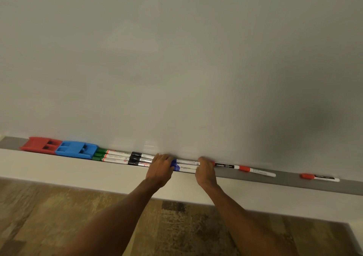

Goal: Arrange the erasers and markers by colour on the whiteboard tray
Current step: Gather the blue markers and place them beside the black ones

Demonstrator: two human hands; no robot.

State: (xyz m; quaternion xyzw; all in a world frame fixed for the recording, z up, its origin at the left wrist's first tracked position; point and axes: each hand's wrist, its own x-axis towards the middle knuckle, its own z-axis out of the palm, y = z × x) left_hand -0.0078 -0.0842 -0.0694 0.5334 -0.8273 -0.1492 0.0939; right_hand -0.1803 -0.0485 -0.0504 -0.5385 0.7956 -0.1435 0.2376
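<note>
Both hands reach over the tray's (pixel 286 179) front edge, about midway along it. The left hand (pixel 160 167) curls its fingers over the capped ends of the blue markers (pixel 185 167). The right hand (pixel 205 172) curls its fingers over their other ends, so the bundle is gripped at both ends (how many markers it holds I cannot tell). The bundle lies lengthwise along the tray, between the two hands. Just left of the left hand lie the black markers (pixel 137 159), then the green markers (pixel 115 156), the blue eraser (pixel 76 149) and the red eraser (pixel 39 144) at the left end. Toward the right end the red markers (pixel 257 171) lie singly, also lengthwise. The nearest is just beside the right hand, which I judge better placed to gather them. Behind everything stands the whiteboard (pixel 176 59).
</note>
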